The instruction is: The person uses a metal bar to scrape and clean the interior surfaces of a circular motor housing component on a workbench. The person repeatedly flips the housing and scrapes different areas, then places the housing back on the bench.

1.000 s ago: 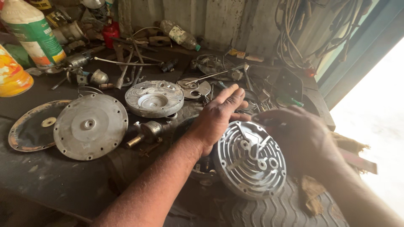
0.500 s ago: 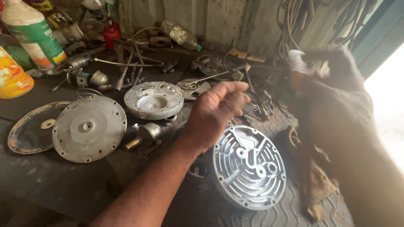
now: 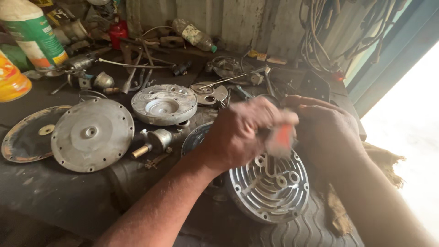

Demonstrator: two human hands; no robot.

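Both hands are brought together above a ribbed cover (image 3: 270, 187) lying on the tabletop (image 3: 50, 196). The left hand (image 3: 242, 135) is curled, its grip closed on a small red object (image 3: 281, 137) that is blurred beyond identification. The right hand (image 3: 327, 130) is cupped against it; its grip cannot be made out. The right forearm is cut off by the frame.

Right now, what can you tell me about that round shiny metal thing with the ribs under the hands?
The ribbed metal cover is a round, silvery casting that looks like aluminium. Raised ribs ring its rim, and curved ridges and small round bosses sit inside. It lies face up, slightly tilted, on a dark grooved rubber mat at the bench's near edge. The left hand and right hand meet just above its top edge, hiding that part; whether they touch it is unclear.
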